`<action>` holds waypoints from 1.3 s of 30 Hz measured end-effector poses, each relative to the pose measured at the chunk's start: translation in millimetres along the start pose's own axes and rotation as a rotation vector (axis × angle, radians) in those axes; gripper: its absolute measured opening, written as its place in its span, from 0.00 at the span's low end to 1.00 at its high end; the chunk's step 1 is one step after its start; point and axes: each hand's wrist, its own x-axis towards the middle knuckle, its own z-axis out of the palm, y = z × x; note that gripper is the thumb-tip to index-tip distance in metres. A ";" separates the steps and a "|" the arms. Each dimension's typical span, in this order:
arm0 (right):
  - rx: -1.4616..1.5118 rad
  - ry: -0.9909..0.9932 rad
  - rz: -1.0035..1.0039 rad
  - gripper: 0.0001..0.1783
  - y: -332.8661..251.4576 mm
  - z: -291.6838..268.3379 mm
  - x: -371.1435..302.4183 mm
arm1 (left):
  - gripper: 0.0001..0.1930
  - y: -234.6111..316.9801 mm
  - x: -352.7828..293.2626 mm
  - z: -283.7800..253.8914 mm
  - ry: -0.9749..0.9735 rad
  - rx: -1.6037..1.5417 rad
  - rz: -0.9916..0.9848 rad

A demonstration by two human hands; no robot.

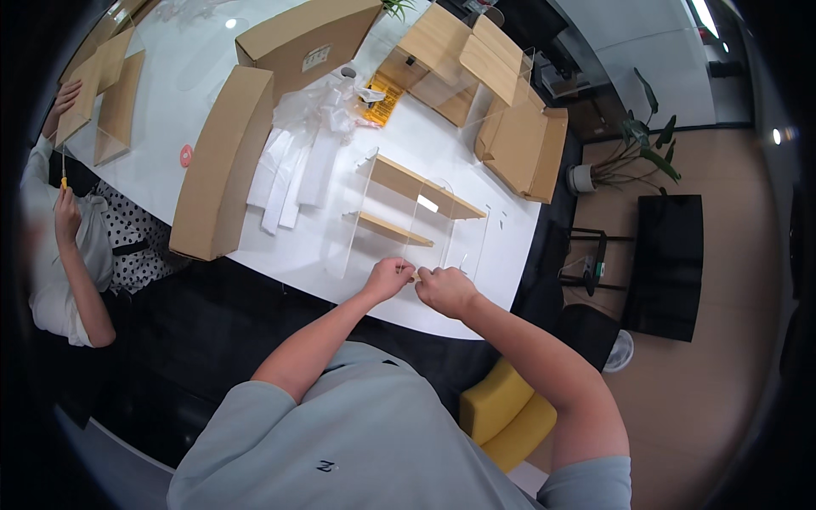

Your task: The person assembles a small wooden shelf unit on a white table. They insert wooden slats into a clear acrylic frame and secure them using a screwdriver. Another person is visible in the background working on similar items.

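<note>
Both my hands meet at the near edge of the white table, just in front of a small shelf unit point(408, 228). It has pale wooden boards point(429, 187) set between see-through panels point(350, 242). My left hand point(389, 279) is closed in a pinch at the unit's near side. Close beside it, my right hand point(448, 291) is closed too, its fingertips almost touching the left ones. Something small and light brown shows between them, but my fingers hide what it is. A few small metal-looking pieces point(501, 224) lie on the table to the right of the unit.
Long cardboard boxes point(223, 161), white foam strips point(293, 174) and plastic wrap lie left of the unit. Behind stand another wood-and-plastic shelf point(442, 64) and an open cardboard box point(523, 144). At far left, another person holds a yellow-handled screwdriver point(64, 180). A yellow chair point(506, 412) is near my right.
</note>
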 end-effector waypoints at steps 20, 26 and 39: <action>-0.073 0.097 -0.042 0.05 -1.0 13.7 -0.8 | 0.11 7.4 -3.7 0.8 0.008 0.023 -0.018; 1.150 -0.113 0.905 0.08 26.9 7.5 21.3 | 0.11 8.3 -3.6 0.4 -0.004 0.002 -0.060; 0.258 0.259 0.223 0.06 2.2 21.9 4.6 | 0.11 13.2 -8.0 0.2 0.023 0.019 -0.064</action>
